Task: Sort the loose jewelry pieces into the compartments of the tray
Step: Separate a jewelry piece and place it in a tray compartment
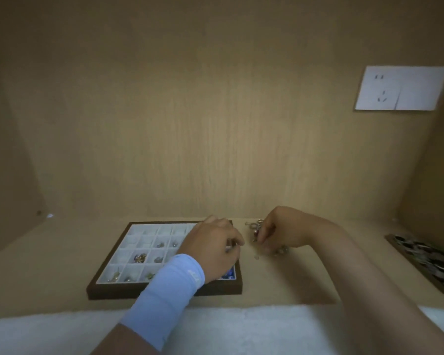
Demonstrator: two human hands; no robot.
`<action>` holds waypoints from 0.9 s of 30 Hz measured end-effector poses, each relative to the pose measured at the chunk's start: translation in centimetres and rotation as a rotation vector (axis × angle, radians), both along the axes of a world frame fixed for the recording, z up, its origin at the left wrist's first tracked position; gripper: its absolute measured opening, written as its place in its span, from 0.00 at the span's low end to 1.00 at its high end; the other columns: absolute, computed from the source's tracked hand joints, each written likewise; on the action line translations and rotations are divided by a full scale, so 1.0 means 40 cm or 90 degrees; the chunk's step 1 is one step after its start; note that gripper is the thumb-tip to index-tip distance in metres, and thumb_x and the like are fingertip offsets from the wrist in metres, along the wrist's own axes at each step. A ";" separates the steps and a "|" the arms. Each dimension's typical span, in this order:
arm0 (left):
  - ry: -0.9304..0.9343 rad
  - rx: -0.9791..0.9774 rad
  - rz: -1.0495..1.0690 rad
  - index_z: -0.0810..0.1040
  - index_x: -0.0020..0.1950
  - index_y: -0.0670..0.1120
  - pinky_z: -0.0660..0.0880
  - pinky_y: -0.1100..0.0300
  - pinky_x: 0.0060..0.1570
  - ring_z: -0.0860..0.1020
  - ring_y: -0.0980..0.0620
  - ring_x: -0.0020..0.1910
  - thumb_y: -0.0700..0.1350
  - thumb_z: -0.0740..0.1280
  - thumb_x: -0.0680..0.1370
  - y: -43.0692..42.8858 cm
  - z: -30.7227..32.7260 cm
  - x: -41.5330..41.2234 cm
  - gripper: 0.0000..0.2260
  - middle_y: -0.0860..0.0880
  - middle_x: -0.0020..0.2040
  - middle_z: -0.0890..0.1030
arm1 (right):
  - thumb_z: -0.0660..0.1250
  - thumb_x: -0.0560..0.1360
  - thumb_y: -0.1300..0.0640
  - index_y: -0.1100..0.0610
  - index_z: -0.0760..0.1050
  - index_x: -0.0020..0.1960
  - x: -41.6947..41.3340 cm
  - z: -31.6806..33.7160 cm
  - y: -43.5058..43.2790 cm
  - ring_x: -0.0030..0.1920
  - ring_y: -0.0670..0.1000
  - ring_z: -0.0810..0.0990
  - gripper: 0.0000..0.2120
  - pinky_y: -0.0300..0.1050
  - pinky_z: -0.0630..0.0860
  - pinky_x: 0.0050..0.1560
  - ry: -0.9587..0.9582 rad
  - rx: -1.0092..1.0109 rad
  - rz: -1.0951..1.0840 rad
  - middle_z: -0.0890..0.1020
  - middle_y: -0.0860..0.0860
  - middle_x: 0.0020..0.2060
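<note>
The loose jewelry pieces (256, 228) are a small, blurred scatter of metal rings and dark-toned bits. They lie on the pale wooden table (280, 283) just beside the right edge of the tray (113, 290), with a few more pieces (280, 250) nearer the person. The tray has a dark brown frame around a white grid of square compartments. One compartment in the second row from the front holds a gold-toned cluster (140, 258), and several cells around it and in the front row each hold one or two small pieces. The front right corner cell holds blue pieces (228, 274). The left hand (213, 247), with a light blue sleeve (169, 290) on its wrist, hovers over the right side of the tray. Its fingers are curled in and its thumb closes on a small pale piece (229, 249). The right hand (285, 231) is bent down at the scatter with its fingertips curled among the pieces; whether it grips one cannot be told. Well to the right, a second tray (426, 260), dark, holds a dense heap of pieces.
</note>
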State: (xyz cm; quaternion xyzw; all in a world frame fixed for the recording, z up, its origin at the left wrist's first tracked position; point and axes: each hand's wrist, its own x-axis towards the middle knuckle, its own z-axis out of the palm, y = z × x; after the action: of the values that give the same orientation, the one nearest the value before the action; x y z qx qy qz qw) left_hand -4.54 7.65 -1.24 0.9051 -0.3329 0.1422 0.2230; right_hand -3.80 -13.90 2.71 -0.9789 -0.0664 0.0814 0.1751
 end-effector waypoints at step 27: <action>0.345 -0.363 0.030 0.82 0.52 0.54 0.76 0.58 0.46 0.83 0.59 0.42 0.51 0.68 0.78 0.031 0.067 0.039 0.06 0.57 0.43 0.86 | 0.74 0.75 0.57 0.49 0.86 0.44 0.007 0.012 0.090 0.28 0.37 0.76 0.04 0.33 0.73 0.31 -0.238 0.391 0.077 0.85 0.44 0.36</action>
State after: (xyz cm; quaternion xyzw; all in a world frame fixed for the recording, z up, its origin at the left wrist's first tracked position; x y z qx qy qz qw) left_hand -2.98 8.88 1.45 0.8189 -0.1878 -0.0099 0.5422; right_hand -3.53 -10.30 3.18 -0.8731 -0.1762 -0.1127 0.4404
